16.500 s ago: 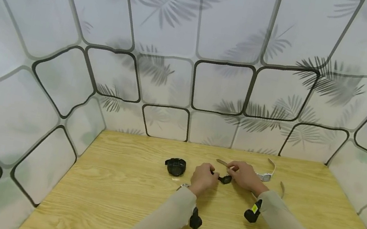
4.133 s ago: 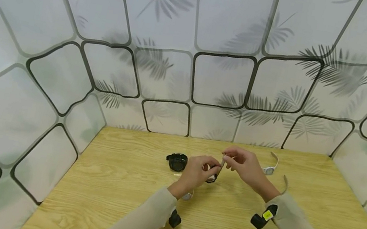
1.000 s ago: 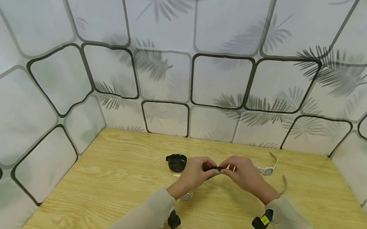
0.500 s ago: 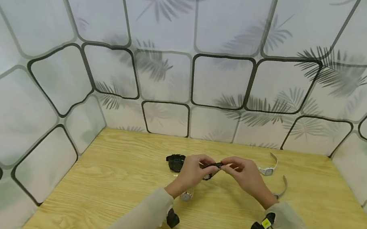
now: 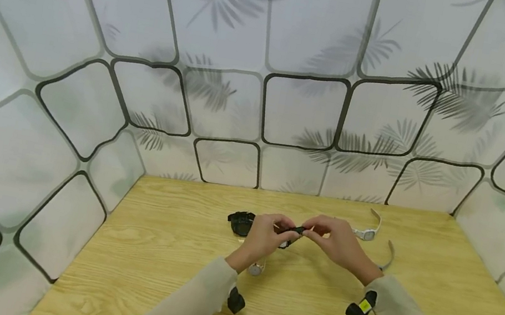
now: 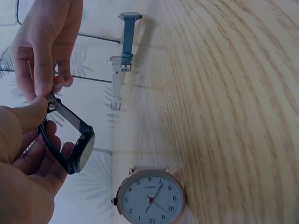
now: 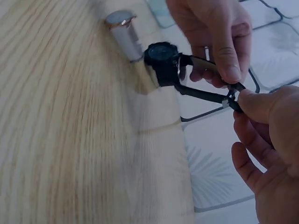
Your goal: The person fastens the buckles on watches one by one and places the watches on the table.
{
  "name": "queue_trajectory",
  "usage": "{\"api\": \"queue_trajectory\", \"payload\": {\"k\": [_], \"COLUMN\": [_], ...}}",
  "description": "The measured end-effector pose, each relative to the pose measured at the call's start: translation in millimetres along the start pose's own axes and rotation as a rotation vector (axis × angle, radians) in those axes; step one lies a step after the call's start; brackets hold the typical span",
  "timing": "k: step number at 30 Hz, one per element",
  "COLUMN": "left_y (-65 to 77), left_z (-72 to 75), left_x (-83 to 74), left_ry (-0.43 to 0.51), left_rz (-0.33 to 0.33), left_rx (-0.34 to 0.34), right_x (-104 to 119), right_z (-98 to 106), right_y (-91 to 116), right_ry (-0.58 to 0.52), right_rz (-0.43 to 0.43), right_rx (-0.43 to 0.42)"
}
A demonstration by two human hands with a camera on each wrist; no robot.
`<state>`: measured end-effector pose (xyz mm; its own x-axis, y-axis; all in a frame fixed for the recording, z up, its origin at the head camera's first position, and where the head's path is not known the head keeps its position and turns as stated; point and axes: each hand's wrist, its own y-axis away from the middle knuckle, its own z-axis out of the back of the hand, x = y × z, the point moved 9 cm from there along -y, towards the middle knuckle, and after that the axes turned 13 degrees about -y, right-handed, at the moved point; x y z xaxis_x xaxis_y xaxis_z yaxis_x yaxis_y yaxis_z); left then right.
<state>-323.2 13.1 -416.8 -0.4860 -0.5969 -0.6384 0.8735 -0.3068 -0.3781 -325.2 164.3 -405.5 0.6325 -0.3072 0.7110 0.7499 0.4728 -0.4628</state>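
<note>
Raised over the table, a wristwatch (image 5: 284, 244) with a black case and strap hangs between both hands. Its strap (image 6: 65, 114) forms a loop, brown on the inside, with the two ends meeting at a metal buckle (image 7: 226, 102). My left hand (image 5: 264, 236) pinches the strap near the buckle, thumb on top. From the other side, my right hand (image 5: 336, 242) pinches the strap end between thumb and fingertips. Beneath my left wrist lies a rose-gold watch (image 6: 150, 198) with a white dial. A bulky black watch (image 5: 241, 223) sits behind the left hand, partly covered.
On the right of the wooden table (image 5: 160, 276) lie a white watch (image 5: 368, 235) and a grey-strapped watch (image 5: 389, 255), the latter partly behind the right forearm. A patterned cloth backdrop (image 5: 303, 110) stands along the table's back and sides.
Since the oldest frame, the hands have lifted the black watch and brought its strap ends together at the buckle. Over the last second only the fingertips and strap shift slightly.
</note>
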Motion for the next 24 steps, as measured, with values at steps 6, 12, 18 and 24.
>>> {"api": "queue_trajectory", "payload": {"k": [6,12,18,24], "left_y": [-1.2,-2.4,-2.4,-2.6], "left_z": [-1.1,-0.1,-0.9,0.6], "left_x": [-1.0,-2.1,0.9,0.4], "left_ry": [-0.018,-0.033,0.000,0.017], "left_rz": [-0.027,-0.030,0.003,0.000], "left_rx": [0.009,0.039,0.055,0.046], "right_x": [7,1,-11,-17], "right_z": [-4,1,1,0], "right_y": [-1,-1,3,8], "right_ry": [0.022,0.004,-0.121,-0.266], "right_rz": [0.095,0.022,-0.117,-0.191], "right_rx": [0.009,-0.032,-0.023,-0.046]}}
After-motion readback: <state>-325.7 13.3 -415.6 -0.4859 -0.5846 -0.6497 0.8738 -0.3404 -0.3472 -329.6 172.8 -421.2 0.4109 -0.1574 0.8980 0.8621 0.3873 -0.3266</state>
